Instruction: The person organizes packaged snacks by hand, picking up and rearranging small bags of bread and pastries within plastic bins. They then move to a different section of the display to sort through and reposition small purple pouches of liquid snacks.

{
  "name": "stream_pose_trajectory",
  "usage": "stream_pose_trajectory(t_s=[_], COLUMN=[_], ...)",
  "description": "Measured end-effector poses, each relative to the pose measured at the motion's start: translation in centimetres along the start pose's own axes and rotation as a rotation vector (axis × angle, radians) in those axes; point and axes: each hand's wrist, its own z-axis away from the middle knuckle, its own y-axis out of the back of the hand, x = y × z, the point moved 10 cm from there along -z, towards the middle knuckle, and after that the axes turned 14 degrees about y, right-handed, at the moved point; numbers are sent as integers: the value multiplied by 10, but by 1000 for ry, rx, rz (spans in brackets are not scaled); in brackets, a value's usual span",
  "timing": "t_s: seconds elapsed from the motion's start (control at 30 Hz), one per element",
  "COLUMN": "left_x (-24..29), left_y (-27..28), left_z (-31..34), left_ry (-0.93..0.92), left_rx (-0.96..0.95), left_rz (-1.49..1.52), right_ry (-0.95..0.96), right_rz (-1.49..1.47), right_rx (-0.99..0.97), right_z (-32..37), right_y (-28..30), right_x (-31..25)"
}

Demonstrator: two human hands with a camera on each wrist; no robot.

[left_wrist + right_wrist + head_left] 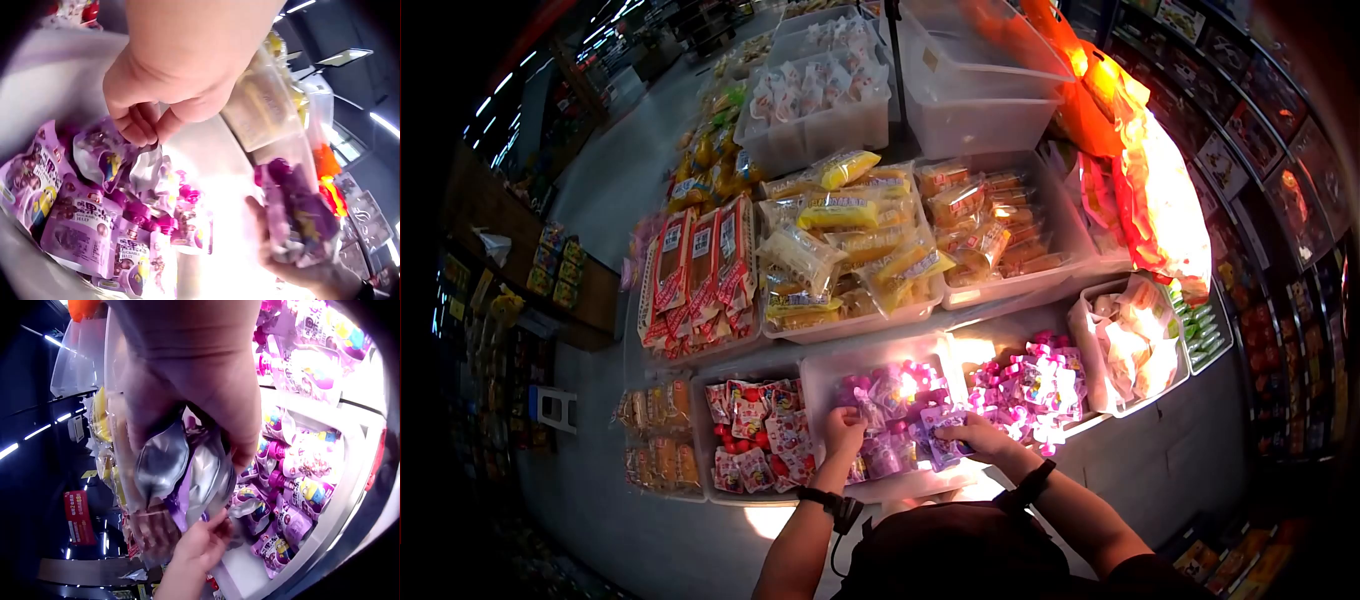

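Note:
My left hand [845, 432] is over a white plastic tub [824, 372] of purple suckable jelly pouches [81, 225]. Its thumb and fingertips pinch the silvery end of one jelly pouch [146, 170] among the others. At the tub's right side, my right hand [988, 440] grips a bunch of jelly pouches [300, 215], their purple caps bunched at one end in the left wrist view. From the right wrist view, the silver bottoms of the held pouches [207, 469] point toward my left hand [197, 547], and the palm hides their caps.
Left of the tub stands a bin of red-and-white packets [750, 440]. More purple pouches [1035, 385] lie to the right, beside a tub of pale packages [1135, 345]. Behind are bins of yellow-wrapped snacks [840, 215], and an orange-red bag [1150, 180] hangs at the back right.

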Motion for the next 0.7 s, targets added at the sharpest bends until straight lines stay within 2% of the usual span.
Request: stream_pose_trajectory(t_s=[0.07, 0.1, 0.17, 0.27, 0.43, 0.47, 0.57, 0.63, 0.7], left_x=[49, 56, 68, 90, 95, 92, 94, 91, 73], left_y=[6, 4, 4, 0, -33, -41, -50, -51, -47], left_z=[66, 82, 106, 131, 141, 143, 140, 131, 105], left_ry=[-146, -151, -164, -211, -75, -56, -137, -136, -160], left_rx=[-116, -205, -368, -477, -701, -757, -644, -594, -496], left_rz=[23, 96, 243, 168, 327, 375, 227, 243, 197], right_ry=[-6, -16, -70, -61, -72, -101, 27, 240, 314], right_rz=[-43, -58, -108, -262, -515, -466, -100, 100, 277], right_rx=[35, 20, 47, 10, -118, -113, 120, 151, 317], right_z=[-6, -12, -23, -22, -9, -7, 3, 8, 11], right_y=[-3, -3, -5, -25, -37, -30, 2, 14, 43], right_x=[7, 14, 25, 21, 13, 12, -30, -79, -109])
